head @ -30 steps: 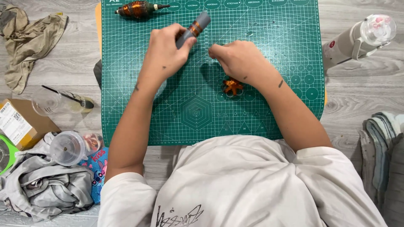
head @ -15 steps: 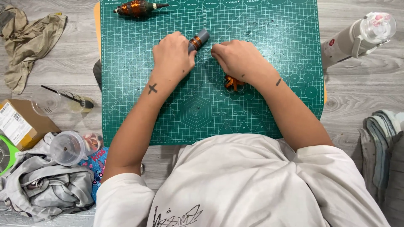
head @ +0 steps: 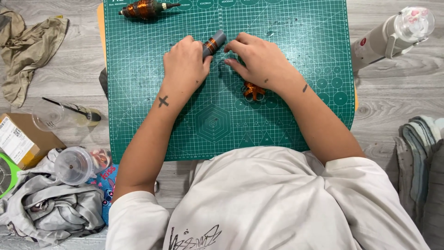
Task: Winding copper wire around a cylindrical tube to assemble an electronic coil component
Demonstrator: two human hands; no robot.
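My left hand [head: 186,62] is closed around a small grey cylinder with an orange copper band [head: 213,43], which pokes out to the upper right. My right hand [head: 257,59] rests on the green cutting mat [head: 212,125] just right of it, fingertips close to the cylinder's end; I cannot tell if they touch it. A small tangle of copper wire [head: 253,91] lies on the mat under my right wrist. A copper-wound motor rotor with a shaft [head: 142,8] lies at the mat's far left edge.
A white bottle with a clear cap [head: 393,34] lies right of the mat. Folded cloths [head: 423,157] sit at the right. On the left are a crumpled rag [head: 27,46], a clear cup with a brush [head: 60,113], a cardboard box [head: 21,139], a plastic cup [head: 74,164] and grey cloth [head: 51,213].
My left hand turned palm-down and drew the cylinder lower toward the mat, so less of it shows. My right hand shifted slightly up toward the cylinder's tip.
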